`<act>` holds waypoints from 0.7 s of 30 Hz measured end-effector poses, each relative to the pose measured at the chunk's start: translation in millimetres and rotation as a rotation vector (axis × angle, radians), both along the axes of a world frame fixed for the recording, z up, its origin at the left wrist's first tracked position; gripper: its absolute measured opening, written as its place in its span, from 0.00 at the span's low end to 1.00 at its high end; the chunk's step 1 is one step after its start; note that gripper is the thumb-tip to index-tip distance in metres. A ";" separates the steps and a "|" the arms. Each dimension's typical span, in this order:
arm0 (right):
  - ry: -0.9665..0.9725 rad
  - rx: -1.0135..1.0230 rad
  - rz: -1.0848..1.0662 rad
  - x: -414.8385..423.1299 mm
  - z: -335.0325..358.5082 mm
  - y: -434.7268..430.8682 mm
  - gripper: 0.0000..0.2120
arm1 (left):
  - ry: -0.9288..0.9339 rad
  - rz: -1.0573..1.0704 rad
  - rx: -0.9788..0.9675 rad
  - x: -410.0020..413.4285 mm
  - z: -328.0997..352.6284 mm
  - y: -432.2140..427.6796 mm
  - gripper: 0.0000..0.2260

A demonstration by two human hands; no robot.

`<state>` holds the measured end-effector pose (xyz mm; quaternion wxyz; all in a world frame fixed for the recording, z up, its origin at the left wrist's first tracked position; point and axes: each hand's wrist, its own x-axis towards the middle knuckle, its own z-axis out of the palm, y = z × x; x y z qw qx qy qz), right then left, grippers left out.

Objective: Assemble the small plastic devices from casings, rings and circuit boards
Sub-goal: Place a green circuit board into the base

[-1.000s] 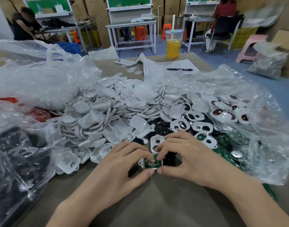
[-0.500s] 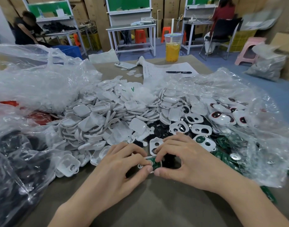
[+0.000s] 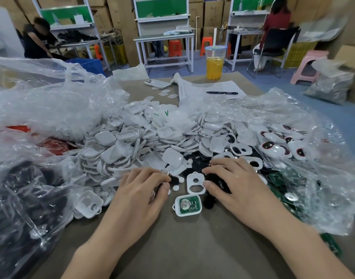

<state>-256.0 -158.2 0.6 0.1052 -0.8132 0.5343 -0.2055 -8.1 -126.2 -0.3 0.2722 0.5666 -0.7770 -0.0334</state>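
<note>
While the loaded casing (image 3: 188,205) lies free on the table (image 3: 192,248) between the hands, the left hand (image 3: 140,196) curls, contents unclear. The right hand (image 3: 239,184) rests loose-fingered on black parts (image 3: 196,165). Casing probably light, rigid, slick: pinch its rim, off the board.

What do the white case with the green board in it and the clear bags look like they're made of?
The white case looks like moulded plastic, smooth with a dull sheen. The green board seems a printed circuit board, with a silvery, probably metal disc. The bags look like thin plastic film: glossy, crinkled, see-through.
</note>
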 end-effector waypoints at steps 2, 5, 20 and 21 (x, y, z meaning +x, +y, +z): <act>0.035 0.007 -0.012 -0.4 -0.3 -0.5 0.24 | -0.053 0.002 0.013 -0.3 -1.8 -0.9 0.10; 0.073 0.011 -0.047 -2.0 -1.6 -1.8 0.20 | -0.116 0.020 0.019 -1.0 -4.1 -2.8 0.09; -0.039 -0.055 -0.126 -5.5 -1.6 -6.2 0.11 | -0.105 0.066 -0.050 0.8 -9.1 -6.6 0.08; -0.045 -0.061 -0.129 -5.6 -1.7 -6.4 0.11 | -0.097 0.062 -0.055 0.9 -9.1 -6.7 0.08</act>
